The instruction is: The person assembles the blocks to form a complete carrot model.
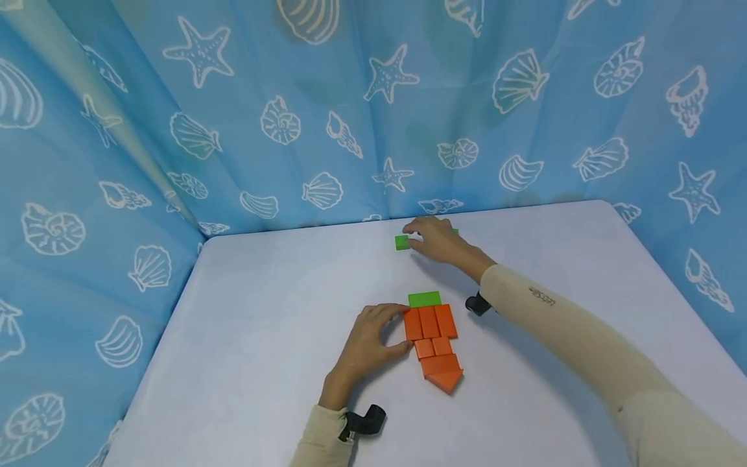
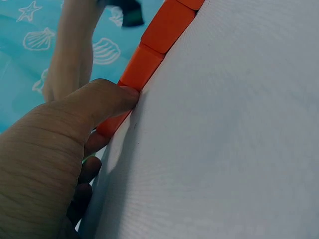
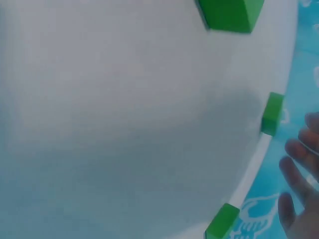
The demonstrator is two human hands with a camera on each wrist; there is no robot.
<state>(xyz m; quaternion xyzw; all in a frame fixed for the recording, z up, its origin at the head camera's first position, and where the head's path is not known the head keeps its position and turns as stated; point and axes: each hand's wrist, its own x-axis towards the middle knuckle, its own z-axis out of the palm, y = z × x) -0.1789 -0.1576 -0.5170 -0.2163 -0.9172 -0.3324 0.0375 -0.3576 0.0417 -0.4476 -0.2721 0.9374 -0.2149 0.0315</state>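
Note:
Several orange blocks [image 1: 439, 366] lie joined flat on the table, with a triangular one at the near end. A green rectangular block [image 1: 424, 299] sits against their far end. My left hand [image 1: 369, 344] pinches the leftmost long orange block [image 1: 412, 324], thumb at its near end and forefinger at its far end. In the left wrist view the thumb [image 2: 112, 102] presses the block's side. My right hand [image 1: 434, 239] reaches over the far edge, fingers loosely bent and apart, beside a small green block [image 1: 402, 242]. In the right wrist view its fingers [image 3: 297, 177] touch no block.
Another green block [image 1: 455, 231] is partly hidden behind the right hand. The right wrist view also shows green blocks [image 3: 272, 113] along the table's edge. A blue shell-patterned curtain [image 1: 327, 130] hangs behind the white table [image 1: 280, 292].

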